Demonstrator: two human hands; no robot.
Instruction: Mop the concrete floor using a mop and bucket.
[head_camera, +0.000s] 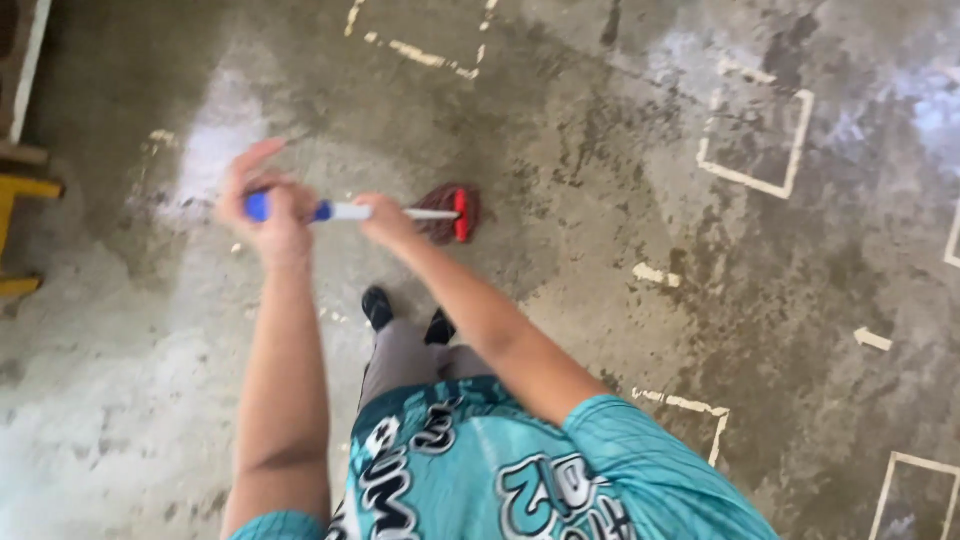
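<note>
Both hands are gripping a mop held out over the concrete floor; the left hand is wrapping around the blue grip at the top end of the handle, fingers closed on it except the forefinger, which is lifting free and blurring; the right hand is clamping the white shaft just below the blue part, knuckles up, the fingers curling under and partly hiding from view; the handle is running nearly level across the view from the left hand toward the mop head, which is resting on the floor near the middle of the upper half, a dark reddish bundle with a red clamp on its far side; whether the strands are wet is hard to tell, since the picture is smearing with motion; the person is wearing a teal jersey with white and black lettering, grey trousers and black shoes, the feet standing just short of the mop head; the floor is looking stained and patchy, dark around the mop head and pale toward the lower left corner; pale tape outlines are marking squares toward the right edge and along the top edge; a yellow frame is sitting at the left edge, well apart from the mop.
</note>
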